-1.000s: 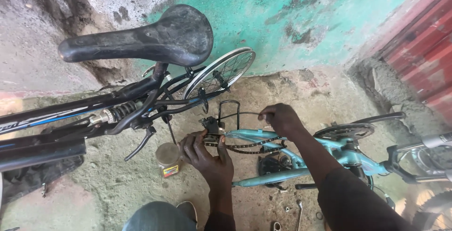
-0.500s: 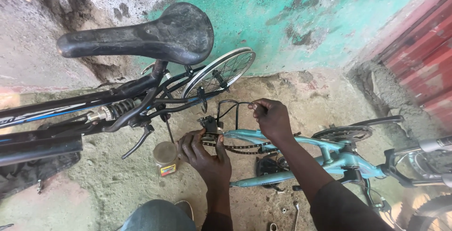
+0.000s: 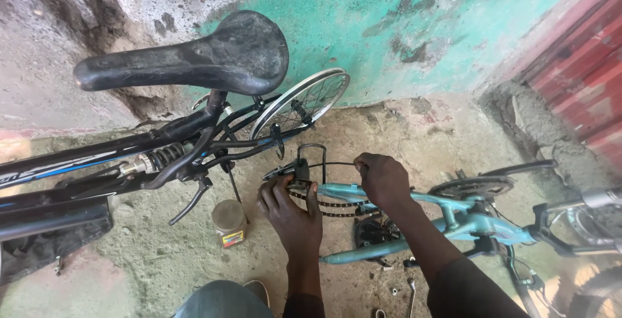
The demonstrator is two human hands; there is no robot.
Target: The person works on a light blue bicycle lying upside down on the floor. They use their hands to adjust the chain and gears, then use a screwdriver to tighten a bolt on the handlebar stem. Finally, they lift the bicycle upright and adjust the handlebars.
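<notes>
With the black bike (image 3: pixel 129 162) propped above and the blue bike frame (image 3: pixel 414 221) lying under both wrists, the left hand (image 3: pixel 288 204) should keep its curled fingers pinching the chain (image 3: pixel 324 202) by the rear end while the right hand (image 3: pixel 382 178), closed on a thin cable (image 3: pixel 337 164), stays steady.

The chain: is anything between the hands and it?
Nothing visible. The left hand rests right on the chain at the teal frame's rear end. The right hand grips the frame just above the chain.

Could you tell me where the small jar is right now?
In the head view, the small jar stands on the ground just left of the left hand, below the black bicycle.
</notes>
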